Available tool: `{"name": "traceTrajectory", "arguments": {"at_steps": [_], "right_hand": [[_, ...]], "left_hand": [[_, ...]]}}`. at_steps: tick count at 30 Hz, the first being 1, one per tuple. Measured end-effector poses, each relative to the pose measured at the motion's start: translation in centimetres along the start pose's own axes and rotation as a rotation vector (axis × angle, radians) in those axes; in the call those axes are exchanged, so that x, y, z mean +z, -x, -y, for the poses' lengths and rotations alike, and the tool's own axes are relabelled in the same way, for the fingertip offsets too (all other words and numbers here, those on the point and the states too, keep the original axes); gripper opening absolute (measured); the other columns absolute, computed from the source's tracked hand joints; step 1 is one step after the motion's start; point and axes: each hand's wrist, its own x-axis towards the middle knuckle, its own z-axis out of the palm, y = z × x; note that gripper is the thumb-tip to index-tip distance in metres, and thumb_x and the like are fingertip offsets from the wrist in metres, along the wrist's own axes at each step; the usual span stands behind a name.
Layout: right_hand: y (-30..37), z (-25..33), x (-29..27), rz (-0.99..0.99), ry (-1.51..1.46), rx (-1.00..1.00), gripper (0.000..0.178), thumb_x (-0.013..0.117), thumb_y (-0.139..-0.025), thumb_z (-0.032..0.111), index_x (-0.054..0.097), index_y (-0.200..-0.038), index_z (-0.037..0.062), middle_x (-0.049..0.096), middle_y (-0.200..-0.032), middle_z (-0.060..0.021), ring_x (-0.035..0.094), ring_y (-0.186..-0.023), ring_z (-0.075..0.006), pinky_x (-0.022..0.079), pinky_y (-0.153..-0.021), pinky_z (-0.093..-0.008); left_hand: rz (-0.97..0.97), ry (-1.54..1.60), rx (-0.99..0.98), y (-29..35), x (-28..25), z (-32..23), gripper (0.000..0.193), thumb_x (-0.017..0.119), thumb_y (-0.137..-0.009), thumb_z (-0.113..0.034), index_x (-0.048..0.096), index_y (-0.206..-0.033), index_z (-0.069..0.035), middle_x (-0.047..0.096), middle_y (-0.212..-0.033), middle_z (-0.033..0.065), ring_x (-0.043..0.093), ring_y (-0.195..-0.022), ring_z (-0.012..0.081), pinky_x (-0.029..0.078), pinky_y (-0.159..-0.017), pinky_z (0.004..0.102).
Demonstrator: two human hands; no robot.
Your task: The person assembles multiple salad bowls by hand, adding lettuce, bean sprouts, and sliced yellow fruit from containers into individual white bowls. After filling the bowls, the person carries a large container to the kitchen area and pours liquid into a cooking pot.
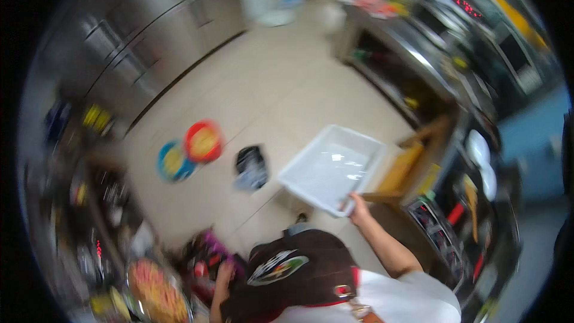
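Note:
My right hand grips the near right rim of a white plastic tub, its thumb side over the edge. The tub is held out in front of me above the floor, tilted, and holds nothing but light reflections. Low on the left, my left hand hangs beside a dark, red and purple bundle. That hand is smeared by motion, and I cannot tell whether it touches the bundle.
On the floor stand a red basin and a blue basin, both with yellowish contents, and a black and grey bag. Steel cabinets line the left; a steel counter runs along the right. A tray of pinkish-yellow food sits lower left.

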Motion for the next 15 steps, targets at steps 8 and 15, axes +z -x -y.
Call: {"name": "traceTrajectory", "arguments": {"at_steps": [8,15], "right_hand": [[3.2,9.6,8.9,0.082,-0.314,-0.033,0.041,0.06,-0.072,0.031,0.052,-0.104,0.0064,0.056,-0.089,-0.0084,0.057,-0.077,-0.021,0.049,-0.068,-0.0382],[0.6,5.0,8.9,-0.129,-0.434,-0.229,0.069,0.063,-0.071,0.03,0.031,-0.124,-0.0016,0.05,-0.107,-0.0121,0.051,-0.093,-0.0206,0.047,-0.072,-0.0335]], "left_hand": [[0.039,-0.128,-0.102,-7.6,9.1,-19.4,0.03,0.044,-0.09,-0.032,0.042,-0.101,-0.005,0.043,-0.092,0.0117,0.044,-0.086,0.0264,0.039,-0.075,0.0382],[0.407,-0.42,0.159,-14.8,22.7,-40.3,0.039,0.038,-0.093,-0.032,0.034,-0.116,-0.001,0.036,-0.112,0.0175,0.037,-0.104,0.0313,0.035,-0.088,0.0403]]}}
